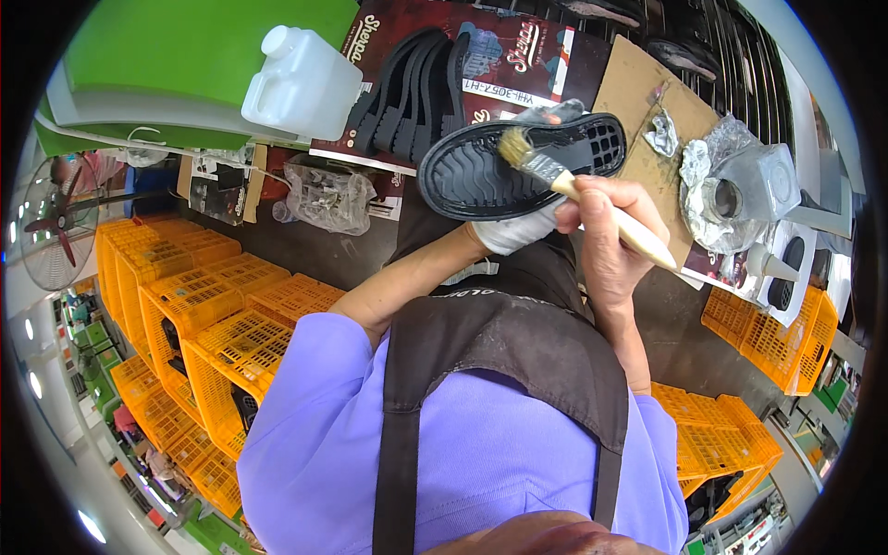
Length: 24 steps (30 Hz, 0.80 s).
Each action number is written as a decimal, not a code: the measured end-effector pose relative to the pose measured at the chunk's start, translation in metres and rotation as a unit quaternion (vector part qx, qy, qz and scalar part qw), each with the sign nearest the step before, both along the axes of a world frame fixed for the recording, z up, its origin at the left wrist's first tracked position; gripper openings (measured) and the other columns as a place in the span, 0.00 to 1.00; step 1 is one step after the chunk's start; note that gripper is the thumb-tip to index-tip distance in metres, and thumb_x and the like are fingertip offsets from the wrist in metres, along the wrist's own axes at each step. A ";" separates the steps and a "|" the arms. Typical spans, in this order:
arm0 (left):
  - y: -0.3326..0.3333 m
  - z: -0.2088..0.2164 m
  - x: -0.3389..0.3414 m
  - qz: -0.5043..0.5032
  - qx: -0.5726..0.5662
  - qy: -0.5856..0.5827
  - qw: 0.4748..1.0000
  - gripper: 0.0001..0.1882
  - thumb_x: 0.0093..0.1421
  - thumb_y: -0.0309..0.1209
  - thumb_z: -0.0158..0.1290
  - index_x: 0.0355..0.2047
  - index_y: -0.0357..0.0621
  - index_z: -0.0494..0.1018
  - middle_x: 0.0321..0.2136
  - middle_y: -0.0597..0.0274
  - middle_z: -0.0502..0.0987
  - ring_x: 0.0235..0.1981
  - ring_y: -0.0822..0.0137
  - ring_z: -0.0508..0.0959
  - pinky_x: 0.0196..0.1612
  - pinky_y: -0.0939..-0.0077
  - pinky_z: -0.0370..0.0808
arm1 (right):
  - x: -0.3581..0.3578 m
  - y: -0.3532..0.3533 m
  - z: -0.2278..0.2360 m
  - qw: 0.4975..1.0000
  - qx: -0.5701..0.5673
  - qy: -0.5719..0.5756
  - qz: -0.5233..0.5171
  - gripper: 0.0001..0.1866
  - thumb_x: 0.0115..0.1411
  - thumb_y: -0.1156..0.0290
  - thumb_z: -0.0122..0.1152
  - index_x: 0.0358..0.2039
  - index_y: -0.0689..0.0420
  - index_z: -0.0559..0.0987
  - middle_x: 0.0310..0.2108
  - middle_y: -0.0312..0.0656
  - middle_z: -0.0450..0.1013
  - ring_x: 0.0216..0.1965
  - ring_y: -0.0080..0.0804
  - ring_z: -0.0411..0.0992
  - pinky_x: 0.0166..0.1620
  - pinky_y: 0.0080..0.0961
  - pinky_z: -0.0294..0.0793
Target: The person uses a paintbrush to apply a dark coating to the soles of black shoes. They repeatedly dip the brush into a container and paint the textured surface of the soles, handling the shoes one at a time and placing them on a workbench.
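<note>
Tilting up in front of the apron (499,347), the black shoe sole (462,180) is grasped from beneath by the white-gloved left hand (518,229), whose grip is mostly hidden; gloved fingertips show beyond its far rim. Over the sole's ridged inner face is a flat brush (548,168) with yellowish bristles (514,148); whether they touch the surface is hard to tell. The bare right hand (615,227) grasps its pale handle between thumb and fingers.

Just beyond, toward the left, several more black soles (412,92) stand on edge, packed side by side, on dark red printed cardboard (347,155). Farther left, a white plastic jug (303,85) sits at the edge of a green surface (185,55). To the right lies brown cardboard (652,199), with a clear container (754,185) beside crumpled plastic film (708,199). Stacked orange crates (217,310) and a fan (60,222) occupy the left side.
</note>
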<state>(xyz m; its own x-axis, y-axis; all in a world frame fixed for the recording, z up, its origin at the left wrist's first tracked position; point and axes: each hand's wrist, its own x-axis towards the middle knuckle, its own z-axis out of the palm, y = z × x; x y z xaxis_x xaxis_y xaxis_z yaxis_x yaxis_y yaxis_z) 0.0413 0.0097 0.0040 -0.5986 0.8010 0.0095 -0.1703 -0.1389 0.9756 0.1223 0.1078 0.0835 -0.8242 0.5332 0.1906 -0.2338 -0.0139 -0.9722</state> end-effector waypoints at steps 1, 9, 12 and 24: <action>-0.001 -0.001 0.001 -0.003 0.003 -0.005 1.000 0.07 0.56 0.31 0.54 0.33 0.45 0.70 0.27 0.68 0.71 0.30 0.76 0.71 0.35 0.80 0.70 | -0.002 -0.001 0.000 1.000 0.001 0.003 0.014 0.05 0.55 0.78 0.57 0.30 0.67 0.75 0.22 0.42 0.74 0.22 0.20 0.73 0.26 0.13 0.72; -0.002 -0.005 -0.002 -0.079 0.020 0.050 0.995 0.07 0.53 0.30 0.56 0.29 0.45 0.69 0.25 0.68 0.69 0.28 0.75 0.71 0.32 0.78 0.70 | -0.013 -0.001 0.010 0.994 0.021 -0.017 0.109 0.07 0.57 0.75 0.55 0.30 0.67 0.75 0.20 0.43 0.73 0.19 0.21 0.70 0.24 0.15 0.69; -0.001 0.000 -0.007 -0.105 0.017 0.112 0.988 0.07 0.52 0.30 0.57 0.28 0.46 0.69 0.24 0.68 0.68 0.28 0.74 0.71 0.30 0.78 0.70 | -0.019 0.007 0.014 0.989 0.007 -0.037 0.145 0.08 0.56 0.74 0.56 0.30 0.67 0.75 0.20 0.43 0.74 0.19 0.20 0.70 0.24 0.15 0.70; -0.012 -0.003 -0.007 -0.253 -0.073 0.200 0.944 0.22 0.57 0.27 0.50 0.52 0.39 0.58 0.46 0.58 0.65 0.49 0.68 0.67 0.53 0.74 0.67 | -0.046 0.048 0.013 0.955 0.025 -0.143 0.260 0.12 0.53 0.66 0.62 0.27 0.64 0.77 0.19 0.40 0.73 0.19 0.19 0.71 0.23 0.13 0.70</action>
